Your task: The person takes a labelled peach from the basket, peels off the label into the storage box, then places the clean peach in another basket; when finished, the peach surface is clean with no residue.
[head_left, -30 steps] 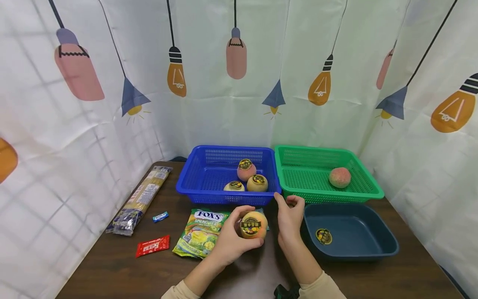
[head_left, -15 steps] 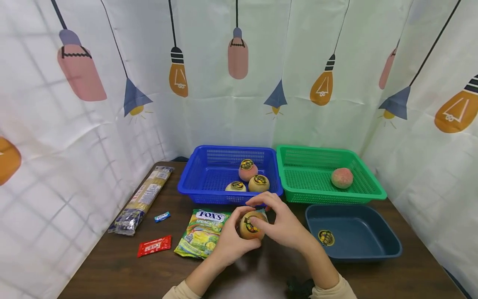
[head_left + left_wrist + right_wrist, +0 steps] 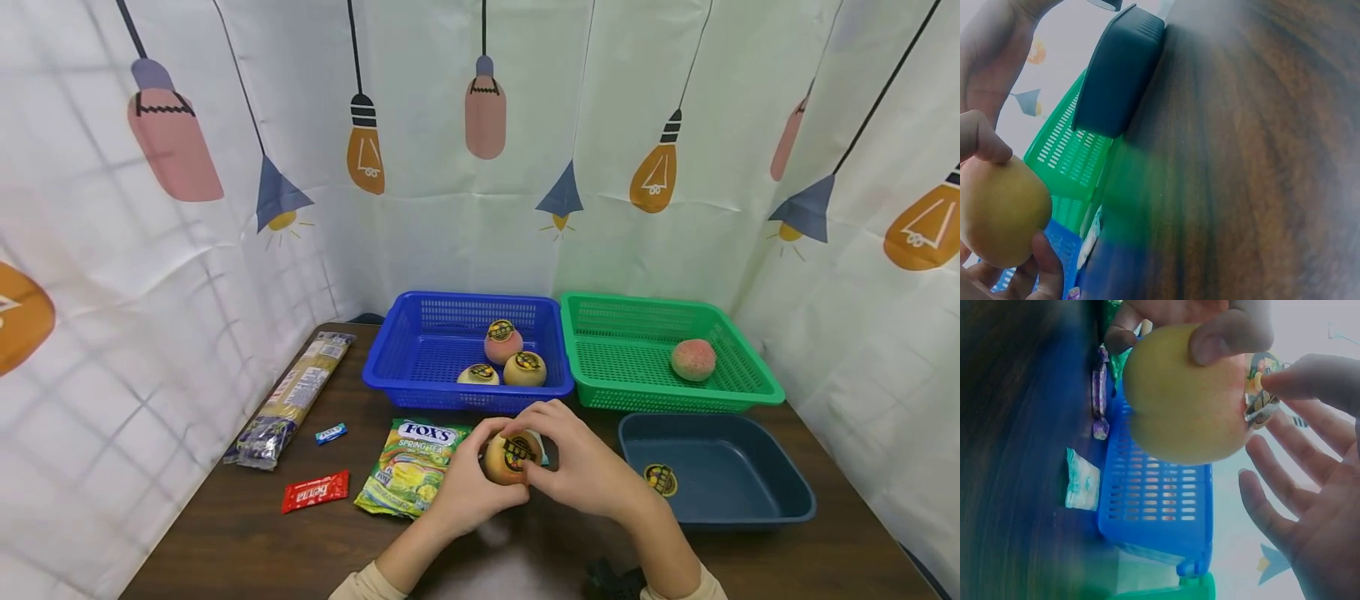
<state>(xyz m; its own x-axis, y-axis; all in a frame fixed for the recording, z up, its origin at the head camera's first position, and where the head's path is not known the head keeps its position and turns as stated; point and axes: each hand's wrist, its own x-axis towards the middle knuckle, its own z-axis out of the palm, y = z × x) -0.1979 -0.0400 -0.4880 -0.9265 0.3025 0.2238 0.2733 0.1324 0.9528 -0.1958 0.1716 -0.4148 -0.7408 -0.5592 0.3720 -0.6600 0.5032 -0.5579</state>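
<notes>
My left hand (image 3: pixel 477 487) grips a pale yellow peach (image 3: pixel 500 460) between thumb and fingers, above the table. A round black-and-gold sticker (image 3: pixel 517 450) sits on the peach's side. My right hand (image 3: pixel 581 462) arches over that side. Its thumb (image 3: pixel 1313 381) touches the sticker, while the other fingers are spread and loosely bent behind it. The sticker's lower edge in the right wrist view looks wrinkled; whether it is lifted I cannot tell. Another such sticker (image 3: pixel 661 479) is on the dark blue tub (image 3: pixel 720 521), near its left side.
A blue basket (image 3: pixel 420 379) holds several stickered peaches. In the green basket (image 3: pixel 600 350) lies a peach (image 3: pixel 693 360) with no sticker visible. A FOX'S candy bag (image 3: pixel 408 471), red wrapper (image 3: pixel 316 492), small blue-white candy (image 3: pixel 331 433) and long clear packet (image 3: pixel 292 400) lie left.
My right hand has moved left from beside the baskets onto the peach, its thumb now at the sticker. The left hand keeps its grip and has turned the peach slightly. The view has shifted a little.
</notes>
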